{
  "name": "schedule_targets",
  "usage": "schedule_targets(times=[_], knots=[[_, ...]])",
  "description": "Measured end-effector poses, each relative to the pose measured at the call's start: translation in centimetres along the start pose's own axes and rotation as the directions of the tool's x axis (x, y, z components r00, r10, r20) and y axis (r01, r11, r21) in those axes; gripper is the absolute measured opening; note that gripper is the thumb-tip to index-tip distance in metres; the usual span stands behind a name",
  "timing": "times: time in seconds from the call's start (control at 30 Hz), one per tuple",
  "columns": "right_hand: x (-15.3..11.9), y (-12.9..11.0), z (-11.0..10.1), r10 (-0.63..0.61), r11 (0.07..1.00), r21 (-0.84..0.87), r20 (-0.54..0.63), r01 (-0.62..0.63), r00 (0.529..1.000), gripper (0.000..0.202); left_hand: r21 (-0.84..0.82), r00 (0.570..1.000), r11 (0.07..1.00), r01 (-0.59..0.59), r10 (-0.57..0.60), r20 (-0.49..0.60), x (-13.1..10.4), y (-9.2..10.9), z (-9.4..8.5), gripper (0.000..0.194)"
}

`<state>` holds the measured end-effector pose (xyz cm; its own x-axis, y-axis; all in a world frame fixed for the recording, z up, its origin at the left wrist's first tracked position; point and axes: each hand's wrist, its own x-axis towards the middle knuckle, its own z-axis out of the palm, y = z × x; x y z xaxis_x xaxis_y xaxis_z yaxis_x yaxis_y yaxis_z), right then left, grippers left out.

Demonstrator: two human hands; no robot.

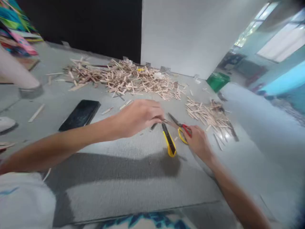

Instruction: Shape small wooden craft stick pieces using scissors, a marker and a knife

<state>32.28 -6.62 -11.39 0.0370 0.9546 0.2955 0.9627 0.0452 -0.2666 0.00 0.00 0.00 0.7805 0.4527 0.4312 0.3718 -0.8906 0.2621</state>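
Near the middle, my left hand (pixel 143 116) is closed, its fingertips pinching the left end of a thin wooden strip (pixel 171 123). My right hand (pixel 197 140) is wrapped around the handles of scissors (pixel 182 126) with red and yellow grips. The scissors' blades point up and left, apart from each other, with the strip reaching toward them; whether it lies between them is too blurred to tell. A yellow and black utility knife (pixel 169 141) lies on the grey surface (pixel 133 190) just below the strip.
A long heap of wooden strips (pixel 128 78) spreads along the back by the wall, and a smaller pile (pixel 209 116) lies right of the scissors. A black phone (pixel 81 115) rests at left, near a loose strip (pixel 37 113). A green container (pixel 218 81) stands at back right.
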Motion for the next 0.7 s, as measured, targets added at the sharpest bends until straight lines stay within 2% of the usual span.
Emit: schedule_targets(times=[0.1,0.17,0.27,0.37,0.47,0.6,0.7], knots=[[-0.3,-1.3,-0.1,-0.173,0.974,0.153,0.030,0.167,0.984,0.020,-0.010,1.000,1.000,0.025,-0.025,0.019,-0.1,0.2,0.0,0.017],[-0.7,-2.2,-0.2,-0.303,0.930,0.242,0.078,0.277,0.950,0.019,-0.026,0.998,0.998,0.064,-0.064,0.021,0.1,0.3,0.0,0.014],[-1.3,-3.3,-0.3,-0.422,0.885,0.294,0.179,0.361,0.889,0.036,-0.060,0.987,0.985,0.161,-0.161,-0.010,0.5,0.3,-0.2,0.012],[-1.5,-3.6,-0.4,-0.417,0.894,0.273,0.222,0.354,0.881,0.036,-0.168,0.960,0.950,0.265,-0.275,-0.043,1.0,0.0,-0.6,0.014],[-1.1,-3.1,0.0,-0.381,0.912,0.246,0.211,0.328,0.900,0.020,-0.370,0.936,0.867,0.334,-0.352,0.020,1.2,-0.3,-0.8,0.015],[-0.8,-2.1,0.7,-0.297,0.943,0.200,0.147,0.265,0.944,0.016,-0.566,0.920,0.730,0.382,-0.355,0.163,1.2,-0.6,-0.9,0.012],[-0.8,-1.8,0.7,-0.218,0.971,0.132,0.148,0.199,0.965,0.010,-0.596,0.917,0.698,0.397,-0.328,0.226,1.2,-0.7,-0.9,0.011]])
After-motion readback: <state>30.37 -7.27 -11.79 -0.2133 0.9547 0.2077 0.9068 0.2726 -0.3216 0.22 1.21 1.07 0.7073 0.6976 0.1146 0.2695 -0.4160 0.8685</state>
